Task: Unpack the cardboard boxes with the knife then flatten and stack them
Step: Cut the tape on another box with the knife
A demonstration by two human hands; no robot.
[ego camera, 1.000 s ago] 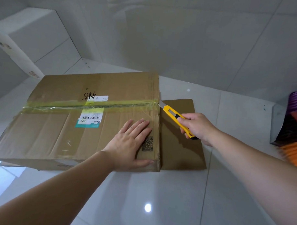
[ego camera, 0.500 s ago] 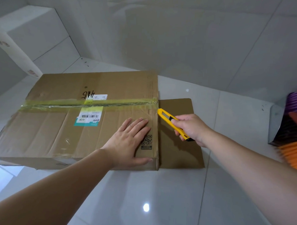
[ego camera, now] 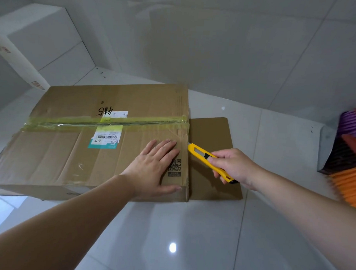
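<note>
Left hand (ego camera: 154, 164) presses flat on box (ego camera: 71, 151); right hand (ego camera: 234, 167) grips knife (ego camera: 204, 158)

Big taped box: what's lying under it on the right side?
A flat cardboard sheet sticks out from beneath the taped box on the right. How far it runs underneath is hidden.

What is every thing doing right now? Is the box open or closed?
cardboard box: closed, top seam taped.
yellowish tape: in place along the seam.
flat cardboard: lying flat on floor beside box.
yellow knife: held, tip at box's right edge.
left hand: pressing flat on box.
right hand: gripping knife.
</note>
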